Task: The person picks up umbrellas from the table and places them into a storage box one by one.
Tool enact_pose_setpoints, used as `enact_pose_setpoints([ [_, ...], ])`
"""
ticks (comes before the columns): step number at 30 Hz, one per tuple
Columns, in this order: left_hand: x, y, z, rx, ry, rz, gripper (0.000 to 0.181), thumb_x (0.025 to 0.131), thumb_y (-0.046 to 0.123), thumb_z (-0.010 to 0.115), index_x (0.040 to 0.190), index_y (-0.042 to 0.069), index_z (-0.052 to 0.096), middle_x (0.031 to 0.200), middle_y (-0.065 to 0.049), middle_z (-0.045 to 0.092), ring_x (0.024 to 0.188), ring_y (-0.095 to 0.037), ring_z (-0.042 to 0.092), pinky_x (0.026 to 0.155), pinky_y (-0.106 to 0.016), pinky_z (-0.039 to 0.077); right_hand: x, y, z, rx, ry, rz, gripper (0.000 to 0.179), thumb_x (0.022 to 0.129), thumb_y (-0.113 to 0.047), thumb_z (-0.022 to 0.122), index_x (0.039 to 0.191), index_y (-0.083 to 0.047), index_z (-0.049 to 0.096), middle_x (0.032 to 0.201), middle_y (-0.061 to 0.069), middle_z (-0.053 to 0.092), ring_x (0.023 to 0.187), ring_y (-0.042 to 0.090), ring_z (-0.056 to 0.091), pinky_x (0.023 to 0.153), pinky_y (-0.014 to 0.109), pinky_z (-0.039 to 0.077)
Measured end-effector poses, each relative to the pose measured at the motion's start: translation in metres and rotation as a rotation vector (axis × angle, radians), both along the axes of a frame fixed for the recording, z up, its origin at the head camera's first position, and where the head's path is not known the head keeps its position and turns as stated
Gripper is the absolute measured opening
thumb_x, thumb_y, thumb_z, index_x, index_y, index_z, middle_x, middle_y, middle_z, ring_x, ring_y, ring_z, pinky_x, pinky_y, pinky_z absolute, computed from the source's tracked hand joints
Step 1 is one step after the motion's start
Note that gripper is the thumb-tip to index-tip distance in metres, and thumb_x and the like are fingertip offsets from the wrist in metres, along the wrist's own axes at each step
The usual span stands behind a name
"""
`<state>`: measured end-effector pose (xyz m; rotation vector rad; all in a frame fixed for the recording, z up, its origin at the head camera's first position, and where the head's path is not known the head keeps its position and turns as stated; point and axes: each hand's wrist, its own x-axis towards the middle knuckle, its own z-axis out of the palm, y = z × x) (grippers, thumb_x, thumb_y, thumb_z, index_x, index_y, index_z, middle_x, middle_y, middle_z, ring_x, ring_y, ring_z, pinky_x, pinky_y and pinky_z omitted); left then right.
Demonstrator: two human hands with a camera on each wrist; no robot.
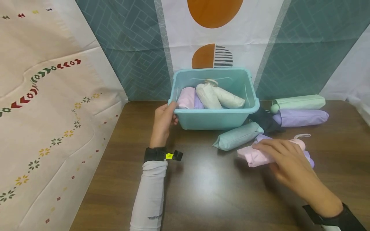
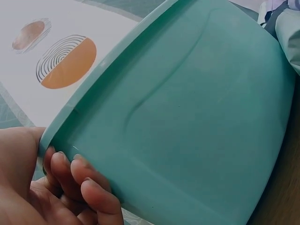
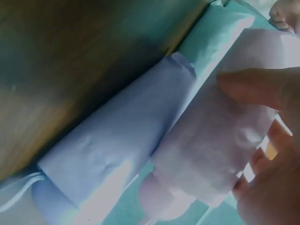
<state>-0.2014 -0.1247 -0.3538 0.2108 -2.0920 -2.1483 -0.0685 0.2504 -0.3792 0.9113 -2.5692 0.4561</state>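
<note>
My left hand (image 1: 163,120) grips the left front corner of a light-blue plastic bin (image 1: 214,120). In the left wrist view its curled fingers (image 2: 98,192) lie under the bin's rim. A pink folded umbrella (image 1: 255,156) with a round handle and wrist loop is held by my right hand (image 1: 289,163), above the table. Right behind it is a purple folded umbrella (image 3: 117,131), partly hidden in the head view. Several wrapped umbrellas lie inside the bin, among them a pink one (image 1: 186,97) and a white one (image 1: 208,96).
A grey-green folded umbrella (image 1: 238,136) lies before the bin, near a black cloth-like thing (image 1: 266,120). Farther right rest a mint umbrella (image 1: 300,102) and another purple one (image 1: 303,117). Patterned cloth (image 1: 130,48) hangs behind the brown table (image 1: 202,192).
</note>
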Motion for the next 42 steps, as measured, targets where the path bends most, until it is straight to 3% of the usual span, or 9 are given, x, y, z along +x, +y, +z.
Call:
enact_pose_setpoints([
  [5, 0.000, -0.001, -0.001, 0.000, -0.010, -0.003, 0.025, 0.085, 0.021, 0.058, 0.070, 0.004, 0.048, 0.058, -0.004, 0.041, 0.049, -0.016, 0.044, 0.049, -0.026, 0.040, -0.002, -0.001, -0.008, 0.045, 0.027, 0.120, 0.074, 0.058, 0.010, 0.061, 0.129, -0.014, 0.060, 0.130, 0.004, 0.055, 0.116, 0.032, 0.047, 0.095, 0.049, 0.029],
  [10, -0.001, 0.000, -0.001, 0.004, -0.007, -0.006, 0.026, 0.085, 0.022, 0.059, 0.070, 0.004, 0.048, 0.058, -0.004, 0.042, 0.049, -0.016, 0.045, 0.048, -0.026, 0.041, -0.002, -0.004, -0.018, 0.017, 0.020, 0.250, 0.076, 0.053, 0.015, 0.053, 0.123, -0.012, 0.064, 0.129, 0.007, 0.054, 0.118, 0.033, 0.045, 0.102, 0.045, 0.026],
  [14, -0.001, 0.000, 0.000, -0.003, -0.004, 0.001, 0.026, 0.086, 0.022, 0.059, 0.070, 0.004, 0.049, 0.057, -0.004, 0.043, 0.049, -0.016, 0.045, 0.048, -0.026, 0.041, -0.002, -0.005, -0.019, -0.006, 0.022, 0.269, 0.075, 0.053, 0.014, 0.050, 0.122, -0.012, 0.065, 0.129, 0.009, 0.054, 0.119, 0.035, 0.045, 0.105, 0.039, 0.025],
  [22, -0.002, -0.002, 0.000, -0.016, -0.010, -0.013, 0.027, 0.085, 0.023, 0.059, 0.070, 0.004, 0.049, 0.058, -0.004, 0.043, 0.050, -0.016, 0.046, 0.049, -0.026, 0.042, -0.004, -0.006, -0.018, -0.049, 0.049, 0.265, 0.066, 0.061, 0.010, 0.048, 0.121, -0.010, 0.065, 0.133, 0.012, 0.053, 0.121, 0.041, 0.043, 0.107, 0.045, 0.025],
  [27, -0.001, -0.002, 0.000, -0.022, -0.013, -0.014, 0.027, 0.085, 0.024, 0.060, 0.071, 0.004, 0.050, 0.059, -0.004, 0.043, 0.050, -0.016, 0.046, 0.049, -0.027, 0.042, -0.006, 0.000, -0.020, -0.063, 0.040, 0.220, 0.065, 0.062, 0.003, 0.049, 0.126, -0.007, 0.062, 0.133, 0.013, 0.052, 0.124, 0.042, 0.040, 0.108, 0.047, 0.022],
  [31, -0.001, -0.002, 0.000, -0.018, -0.020, -0.014, 0.026, 0.085, 0.025, 0.060, 0.071, 0.005, 0.050, 0.058, -0.004, 0.043, 0.049, -0.016, 0.045, 0.049, -0.026, 0.042, -0.005, 0.006, -0.022, -0.069, 0.046, 0.123, 0.059, 0.068, -0.003, 0.046, 0.125, -0.009, 0.062, 0.133, 0.016, 0.051, 0.123, 0.045, 0.038, 0.108, 0.049, 0.021],
  [38, -0.001, -0.003, 0.000, -0.010, -0.021, -0.017, 0.026, 0.085, 0.024, 0.060, 0.071, 0.004, 0.050, 0.058, -0.004, 0.043, 0.049, -0.016, 0.046, 0.049, -0.026, 0.042, -0.002, 0.009, -0.022, -0.173, 0.067, -0.115, 0.043, 0.074, -0.010, 0.050, 0.113, -0.014, 0.067, 0.121, 0.018, 0.051, 0.108, 0.042, 0.041, 0.085, 0.056, 0.024],
  [42, -0.002, -0.003, 0.001, -0.006, -0.026, -0.013, 0.026, 0.084, 0.024, 0.061, 0.071, 0.004, 0.049, 0.058, -0.004, 0.043, 0.049, -0.015, 0.046, 0.049, -0.026, 0.042, 0.002, 0.010, -0.021, -0.303, 0.024, -0.214, 0.039, 0.076, -0.004, 0.056, 0.113, -0.008, 0.066, 0.109, 0.020, 0.043, 0.101, 0.030, 0.038, 0.081, 0.039, 0.028],
])
